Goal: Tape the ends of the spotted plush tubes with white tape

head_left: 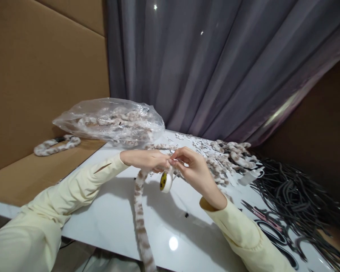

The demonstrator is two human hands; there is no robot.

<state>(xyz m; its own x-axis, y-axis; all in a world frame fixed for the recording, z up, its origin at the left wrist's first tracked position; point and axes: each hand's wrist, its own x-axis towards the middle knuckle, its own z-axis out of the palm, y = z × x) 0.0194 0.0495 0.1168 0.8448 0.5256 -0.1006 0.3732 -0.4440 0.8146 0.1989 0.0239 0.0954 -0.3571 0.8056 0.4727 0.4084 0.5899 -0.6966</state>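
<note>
My left hand (147, 159) is closed round the upper end of a long fluffy strip (141, 211), white with brown patches. The strip hangs down across the table and over its front edge. My right hand (194, 168) meets the left at the fingertips, thumb and forefinger pinched together on what looks like the end of a tape. Just below the fingers hangs a roll of white tape (166, 183) with a yellow and black label. My fingers hide where the tape and the strip's end meet.
A clear plastic bag (113, 121) of fluffy pieces lies at the back left, beside a fluffy loop (56, 145). On the right are more fluffy pieces (235, 153), a white bottle (251, 176), dark cords (294, 192) and scissors (262, 215). A small black bit (186, 215) lies on the white table (107, 219).
</note>
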